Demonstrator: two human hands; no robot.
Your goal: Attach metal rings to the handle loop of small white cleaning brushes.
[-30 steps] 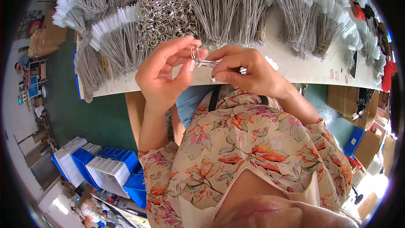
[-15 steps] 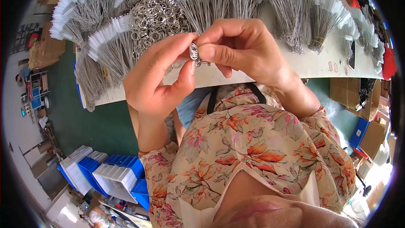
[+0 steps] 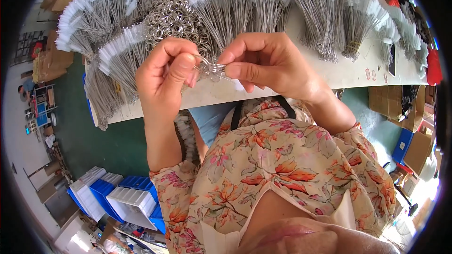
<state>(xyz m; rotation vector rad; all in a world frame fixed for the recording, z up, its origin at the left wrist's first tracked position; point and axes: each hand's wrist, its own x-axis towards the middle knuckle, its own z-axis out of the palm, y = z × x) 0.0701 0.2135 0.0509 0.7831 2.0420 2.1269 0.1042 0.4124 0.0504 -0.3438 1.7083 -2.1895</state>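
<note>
My left hand [image 3: 165, 73] pinches a shiny metal split ring [image 3: 202, 62] between thumb and forefinger. Opposite it, my right hand [image 3: 275, 68] grips the looped ends of several thin wire brushes [image 3: 218, 67]. Ring and loops meet between my fingertips, just above the table's near edge; whether the loops are threaded on the ring is too small to tell. The rest of the held brushes is mostly hidden by my right fingers. Just beyond my hands lies a heap of loose metal rings [image 3: 172, 21].
White-bristled wire brushes in bundles [image 3: 263, 4] cover the far side of the pale table [image 3: 348, 73]. More bundles [image 3: 106, 9] lie at the left. A dark phone-like slab [image 3: 392, 60] is at the right. Blue and white bins [image 3: 129, 202] stand lower left, cardboard boxes [image 3: 383, 106] at right.
My left hand, earlier curved around the coiled loops with fingers apart, now pinches a ring beside them. My right hand has come slightly nearer and still holds the loops.
</note>
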